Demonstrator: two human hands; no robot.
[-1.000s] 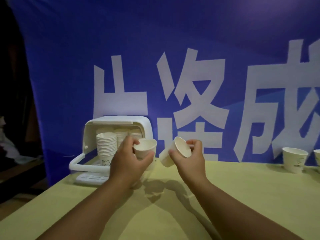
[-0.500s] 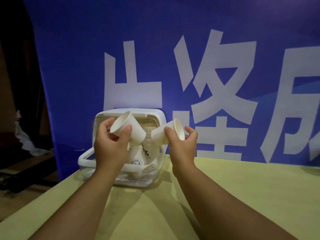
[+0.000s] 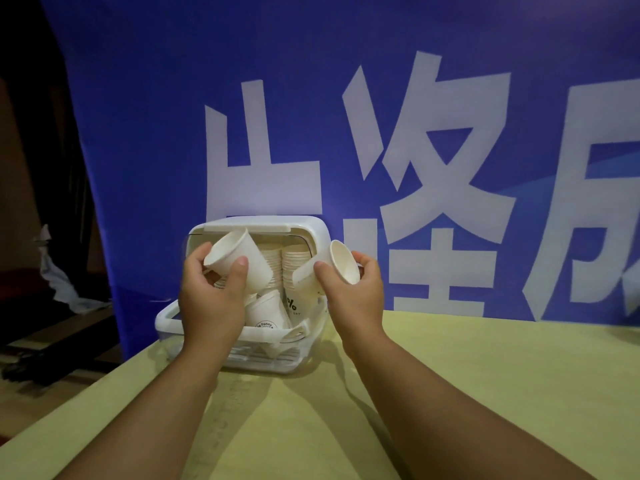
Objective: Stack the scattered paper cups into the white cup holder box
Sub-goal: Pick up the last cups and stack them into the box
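The white cup holder box (image 3: 311, 230) stands open at the table's far left edge. Stacks of paper cups (image 3: 294, 268) fill its back, and loose printed cups (image 3: 268, 313) lie tilted in its front tray. My left hand (image 3: 211, 299) grips a white paper cup (image 3: 239, 261), tipped with its base pointing up and left, right in front of the box's opening. My right hand (image 3: 353, 292) holds a second paper cup (image 3: 329, 268) on its side, mouth facing right, at the box's right edge.
A pale yellow table (image 3: 485, 375) stretches right and toward me. A blue banner (image 3: 415, 133) with large white characters hangs close behind the box. Dark floor and clutter lie beyond the table's left edge (image 3: 52, 341).
Both hands carried their cups toward the box. The left cup went from upright to tipped over. My view swung left, so the cups at far right dropped out of sight.
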